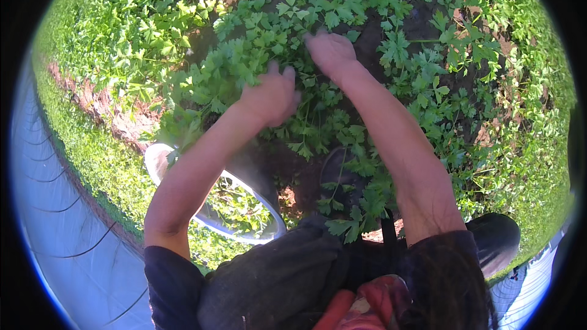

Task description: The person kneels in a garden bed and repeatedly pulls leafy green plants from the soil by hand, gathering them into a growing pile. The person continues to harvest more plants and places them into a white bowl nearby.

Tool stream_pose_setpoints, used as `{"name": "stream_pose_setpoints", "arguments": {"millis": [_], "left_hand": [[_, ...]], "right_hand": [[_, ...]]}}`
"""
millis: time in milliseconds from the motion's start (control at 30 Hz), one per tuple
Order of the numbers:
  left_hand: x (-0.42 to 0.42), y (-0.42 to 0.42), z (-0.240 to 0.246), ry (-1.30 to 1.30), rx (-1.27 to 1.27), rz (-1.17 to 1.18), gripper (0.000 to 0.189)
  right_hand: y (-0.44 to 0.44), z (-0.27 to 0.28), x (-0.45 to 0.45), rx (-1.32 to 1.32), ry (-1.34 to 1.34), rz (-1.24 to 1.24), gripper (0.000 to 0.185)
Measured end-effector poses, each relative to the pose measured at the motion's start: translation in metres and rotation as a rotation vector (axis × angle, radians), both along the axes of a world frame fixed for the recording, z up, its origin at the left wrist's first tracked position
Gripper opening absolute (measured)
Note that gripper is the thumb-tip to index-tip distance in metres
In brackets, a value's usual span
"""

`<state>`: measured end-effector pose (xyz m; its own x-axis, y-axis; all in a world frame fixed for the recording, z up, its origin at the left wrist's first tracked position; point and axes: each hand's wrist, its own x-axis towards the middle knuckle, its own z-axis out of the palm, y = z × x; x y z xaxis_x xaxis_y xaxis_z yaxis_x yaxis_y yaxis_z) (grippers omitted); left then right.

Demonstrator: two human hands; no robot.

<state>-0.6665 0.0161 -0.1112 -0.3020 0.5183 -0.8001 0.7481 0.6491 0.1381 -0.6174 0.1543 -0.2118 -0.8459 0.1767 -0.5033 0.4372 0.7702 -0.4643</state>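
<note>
Green leafy plants with lobed leaves, like parsley or celery [257, 32], spread over dark soil before me. My left hand [273, 96] is among the stems at the centre, its fingers blurred and bent; whether it grips a stem cannot be told. Up and to its right, my right hand [329, 50] reaches into the leaves with curled fingers, their tips blurred against the foliage. What lies between those fingertips is hidden. A pale-rimmed tub or basin [270, 211], holding some cut or loose-looking greenery, stands below my left forearm, partly covered by it.
Bare reddish soil [133, 121] shows in a strip at the left. Denser low foliage [518, 146] grows on the right. Plastic sheeting with curved hoops [69, 220] runs along the left edge. My bent knee [493, 243] is at the lower right.
</note>
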Motion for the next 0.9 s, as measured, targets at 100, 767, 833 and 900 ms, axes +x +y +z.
{"name": "stream_pose_setpoints", "arguments": {"millis": [100, 767, 833, 900], "left_hand": [[0.000, 0.001, 0.001, 0.029, 0.007, -0.030, 0.045], [0.002, -0.012, -0.004, 0.052, 0.024, -0.034, 0.039], [0.003, -0.010, -0.002, 0.054, 0.017, -0.033, 0.035], [0.004, -0.009, 0.000, 0.048, 0.021, 0.003, 0.035]], "right_hand": [[-0.003, -0.004, -0.004, 0.065, 0.009, 0.129, 0.026], [0.012, 0.016, 0.033, 0.007, 0.052, -0.086, 0.019], [0.015, 0.007, 0.018, 0.143, 0.064, -0.071, 0.027], [0.020, -0.007, 0.009, 0.205, 0.003, -0.001, 0.030]]}}
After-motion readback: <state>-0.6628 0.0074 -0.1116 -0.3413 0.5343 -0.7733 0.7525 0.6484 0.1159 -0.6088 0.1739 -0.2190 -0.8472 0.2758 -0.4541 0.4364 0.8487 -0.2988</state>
